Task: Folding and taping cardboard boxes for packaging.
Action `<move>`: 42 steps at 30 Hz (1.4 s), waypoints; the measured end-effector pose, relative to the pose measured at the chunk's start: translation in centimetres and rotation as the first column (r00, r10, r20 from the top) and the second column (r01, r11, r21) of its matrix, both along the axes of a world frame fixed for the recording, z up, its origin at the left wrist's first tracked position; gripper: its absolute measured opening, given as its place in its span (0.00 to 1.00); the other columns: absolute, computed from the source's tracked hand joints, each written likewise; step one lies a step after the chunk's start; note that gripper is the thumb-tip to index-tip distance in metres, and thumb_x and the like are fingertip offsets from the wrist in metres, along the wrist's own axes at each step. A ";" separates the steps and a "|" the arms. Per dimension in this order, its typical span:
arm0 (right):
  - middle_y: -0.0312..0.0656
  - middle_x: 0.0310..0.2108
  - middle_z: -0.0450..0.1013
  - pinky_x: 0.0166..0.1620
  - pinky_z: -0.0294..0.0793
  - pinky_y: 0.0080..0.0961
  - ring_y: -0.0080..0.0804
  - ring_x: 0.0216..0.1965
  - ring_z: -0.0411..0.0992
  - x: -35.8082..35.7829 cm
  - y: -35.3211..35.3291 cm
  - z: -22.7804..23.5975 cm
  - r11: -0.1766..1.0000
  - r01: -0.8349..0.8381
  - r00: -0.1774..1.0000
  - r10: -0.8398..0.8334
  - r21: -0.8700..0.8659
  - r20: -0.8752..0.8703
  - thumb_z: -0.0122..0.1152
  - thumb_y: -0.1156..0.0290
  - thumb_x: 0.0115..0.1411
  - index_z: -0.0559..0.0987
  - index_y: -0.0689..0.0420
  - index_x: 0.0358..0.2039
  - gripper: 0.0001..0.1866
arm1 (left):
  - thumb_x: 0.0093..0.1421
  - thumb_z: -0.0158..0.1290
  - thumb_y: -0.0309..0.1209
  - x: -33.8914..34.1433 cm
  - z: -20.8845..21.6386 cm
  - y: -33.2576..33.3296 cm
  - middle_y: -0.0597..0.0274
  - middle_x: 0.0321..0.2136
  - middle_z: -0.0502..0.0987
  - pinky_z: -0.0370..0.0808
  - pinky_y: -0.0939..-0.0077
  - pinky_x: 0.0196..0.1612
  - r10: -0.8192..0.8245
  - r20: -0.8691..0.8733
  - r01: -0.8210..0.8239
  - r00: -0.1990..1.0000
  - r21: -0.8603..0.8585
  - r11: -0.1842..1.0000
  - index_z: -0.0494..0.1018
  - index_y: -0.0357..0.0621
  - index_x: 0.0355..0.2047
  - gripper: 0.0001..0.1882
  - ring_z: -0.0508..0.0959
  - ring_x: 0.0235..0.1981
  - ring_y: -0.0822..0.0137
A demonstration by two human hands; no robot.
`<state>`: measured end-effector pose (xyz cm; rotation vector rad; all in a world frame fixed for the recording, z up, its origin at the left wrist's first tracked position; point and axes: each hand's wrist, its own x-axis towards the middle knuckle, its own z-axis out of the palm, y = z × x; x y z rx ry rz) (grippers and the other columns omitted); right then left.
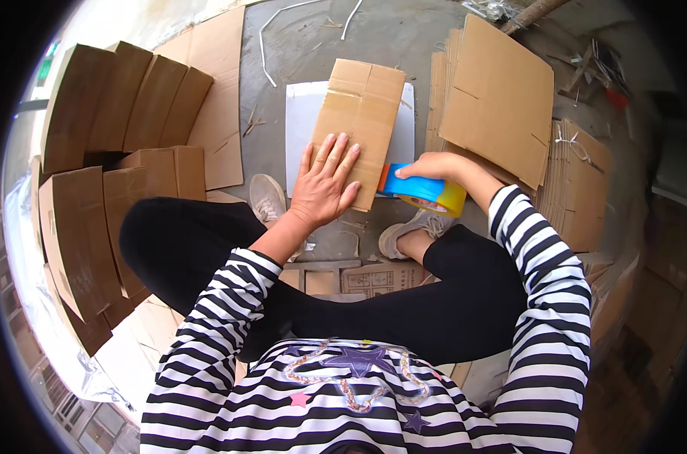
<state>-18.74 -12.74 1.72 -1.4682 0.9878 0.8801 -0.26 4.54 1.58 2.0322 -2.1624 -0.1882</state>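
Observation:
A brown cardboard box lies in front of me on a white board, tilted slightly to the right. My left hand rests flat on its near part, fingers spread. At the box's near right edge, my right hand grips a blue tape dispenser with a yellow roll of tape on it. The dispenser's orange front end meets the side of the box. Whether tape runs from it onto the cardboard cannot be made out.
Several finished-looking boxes stand stacked at my left, beside a leaning cardboard sheet. To the right are piles of flat cardboard, with a tied bundle behind. White strips lie on the grey floor. My shoes flank the board.

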 end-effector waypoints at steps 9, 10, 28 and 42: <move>0.55 0.31 0.74 0.37 0.70 0.35 0.44 0.31 0.74 -4.5 -2.8 9.2 0.806 0.048 0.998 -0.019 -0.590 0.055 0.51 0.39 0.47 0.78 0.69 0.28 0.37 | 0.57 0.44 0.45 0.7 -0.4 0.3 0.49 0.61 0.51 0.43 0.60 0.63 0.034 -0.101 -0.040 0.994 -0.061 0.997 0.52 0.42 0.61 0.34 0.49 0.63 0.56; 0.55 0.31 0.74 0.37 0.71 0.36 0.46 0.33 0.74 -5.5 -3.6 10.2 0.749 0.141 0.990 -0.108 -0.647 0.091 0.51 0.40 0.49 0.77 0.68 0.28 0.35 | 0.57 0.46 0.44 0.8 -0.8 0.2 0.46 0.61 0.51 0.44 0.58 0.62 0.123 -0.238 -0.154 0.964 -0.120 0.981 0.49 0.40 0.61 0.37 0.50 0.63 0.55; 0.52 0.61 0.49 0.61 0.44 0.48 0.53 0.61 0.47 11.4 9.1 -2.0 0.037 0.409 0.890 0.205 -0.912 0.407 0.50 0.62 0.56 0.58 0.56 0.58 0.30 | 0.64 0.38 0.39 1.5 -3.6 0.0 0.39 0.50 0.65 0.66 0.60 0.48 0.501 -0.579 -0.493 0.643 0.189 0.850 0.49 0.38 0.60 0.28 0.68 0.49 0.45; 0.43 0.63 0.47 0.62 0.48 0.28 0.33 0.62 0.48 6.2 9.2 -12.3 0.146 0.788 -0.232 -0.829 0.598 0.509 0.27 0.41 0.63 0.47 0.59 0.63 0.38 | 0.65 0.32 0.50 3.1 -4.6 0.1 0.57 0.58 0.58 0.50 0.77 0.60 0.509 -0.859 -0.219 0.062 0.485 0.846 0.53 0.38 0.60 0.32 0.57 0.59 0.66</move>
